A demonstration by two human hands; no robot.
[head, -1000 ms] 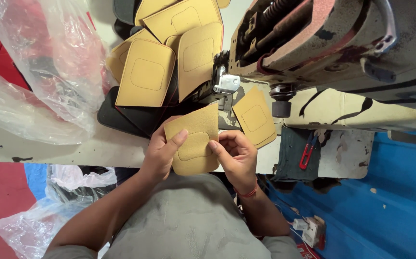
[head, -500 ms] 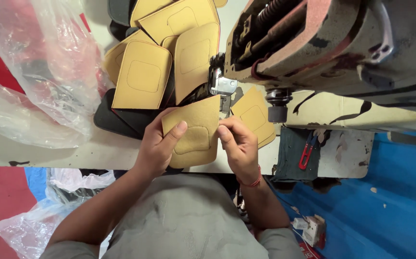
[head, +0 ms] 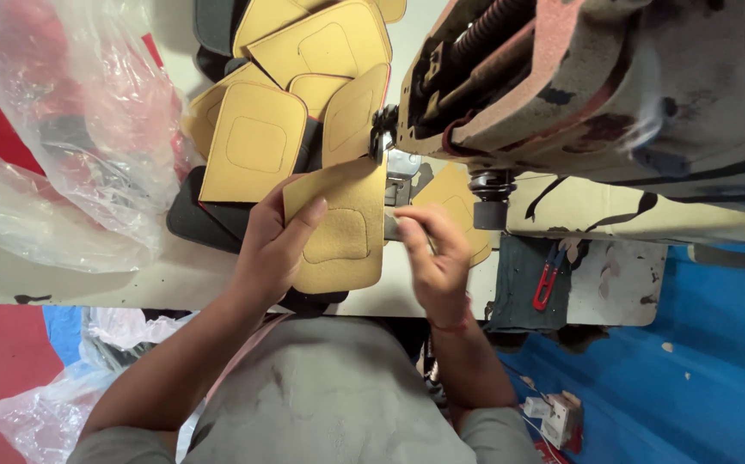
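— Under the sewing machine head [head: 596, 94], what was there?

— One tan leather piece [head: 342, 225], flat and slightly tilted, with a stitched rounded square on its face. It lay just in front of the needle area, over the near edge of the table [head: 88, 279].

— Who held it?

— The left hand [head: 273, 245] gripped it by its left edge, thumb pressed on top and fingers closed beneath. The right hand [head: 432, 253] was just beside its right edge, fingers curled loosely together; it was blurred, and I could not tell whether it touched the piece or pinched anything.

— And around it?

— Behind it, a heap of similar tan pieces [head: 256, 142] overlapped on dark ones [head: 205, 219]. Another tan piece [head: 458, 202] lay under the machine beyond the right hand. Crumpled clear plastic bags [head: 63, 129] sat at the left of the table, and small red snips [head: 547, 279] hung on the table's front at the right, above a blue floor [head: 708, 378]
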